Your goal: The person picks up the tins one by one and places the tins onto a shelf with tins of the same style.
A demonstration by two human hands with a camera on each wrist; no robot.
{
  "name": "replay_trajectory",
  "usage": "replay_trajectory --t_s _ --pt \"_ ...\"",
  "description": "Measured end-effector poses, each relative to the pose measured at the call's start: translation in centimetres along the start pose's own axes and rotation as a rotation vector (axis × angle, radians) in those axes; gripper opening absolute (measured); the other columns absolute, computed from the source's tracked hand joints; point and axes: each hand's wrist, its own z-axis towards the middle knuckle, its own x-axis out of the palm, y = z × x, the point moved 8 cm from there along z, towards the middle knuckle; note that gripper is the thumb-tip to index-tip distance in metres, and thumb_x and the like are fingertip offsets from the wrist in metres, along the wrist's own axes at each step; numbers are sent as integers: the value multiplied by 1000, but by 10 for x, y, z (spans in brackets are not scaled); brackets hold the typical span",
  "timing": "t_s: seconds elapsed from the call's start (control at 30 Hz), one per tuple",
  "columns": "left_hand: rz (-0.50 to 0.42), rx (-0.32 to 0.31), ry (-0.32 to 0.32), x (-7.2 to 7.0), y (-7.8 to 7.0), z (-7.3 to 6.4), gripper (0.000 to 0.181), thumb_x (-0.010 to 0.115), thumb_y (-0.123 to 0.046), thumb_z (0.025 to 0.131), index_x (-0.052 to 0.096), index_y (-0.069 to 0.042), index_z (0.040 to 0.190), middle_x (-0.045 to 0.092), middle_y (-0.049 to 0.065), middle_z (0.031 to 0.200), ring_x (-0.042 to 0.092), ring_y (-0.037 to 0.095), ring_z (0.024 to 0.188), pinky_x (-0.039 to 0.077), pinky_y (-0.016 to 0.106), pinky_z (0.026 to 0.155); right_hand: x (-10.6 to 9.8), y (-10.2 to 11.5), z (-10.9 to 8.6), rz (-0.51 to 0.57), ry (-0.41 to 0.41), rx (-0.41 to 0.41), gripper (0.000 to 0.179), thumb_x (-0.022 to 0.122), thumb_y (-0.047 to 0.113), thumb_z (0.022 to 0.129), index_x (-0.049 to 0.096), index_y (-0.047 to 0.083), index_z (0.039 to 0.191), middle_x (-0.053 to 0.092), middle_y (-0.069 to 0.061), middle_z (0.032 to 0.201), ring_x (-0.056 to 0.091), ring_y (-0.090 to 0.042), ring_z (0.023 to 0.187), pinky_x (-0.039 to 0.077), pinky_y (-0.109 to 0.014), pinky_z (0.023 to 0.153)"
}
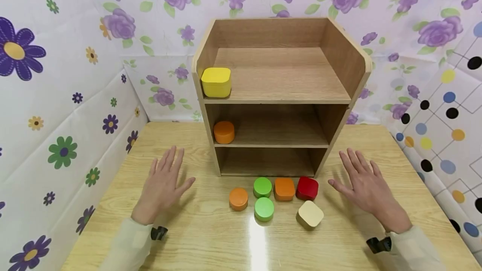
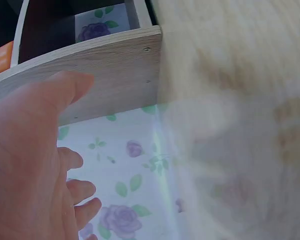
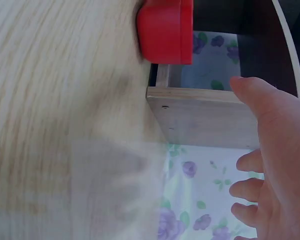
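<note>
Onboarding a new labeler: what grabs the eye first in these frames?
The wooden shelf unit standing mid-table, with a yellow block on its top shelf and an orange disc on the middle one, both at the left. In front of it lies a cluster of coloured blocks. The left hand and right hand lie open on either side, holding nothing.

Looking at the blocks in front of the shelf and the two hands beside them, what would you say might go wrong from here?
The blocks sit packed together: the red block touches the orange square block, so picking one may nudge its neighbour. The cream block lies close to the right hand, whose open fingers could knock it. The yellow block sits at the front edge of the top shelf; bumping the shelf unit might tip it off.
</note>
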Motion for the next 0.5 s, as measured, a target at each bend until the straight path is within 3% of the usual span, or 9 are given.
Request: replay_trajectory --t_s 0.3,0.5 --pt "31 25 -13 -32 -5 5 95 53 -57 105 11 0 169 10 25 176 17 47 162 15 69 129 -23 12 -9 44 40 -60 95 65 58 98 26 6 168 34 -27 169 32 -48 155 25 -73 122" --pt "38 72 -58 -64 -15 7 98 56 -56 104 11 2 168 11 24 176 18 47 162 18 70 128 -43 28 -9 78 -23 -173 89 79 48 91 44 1 158 51 -28 156 55 -51 137 44 -69 108"
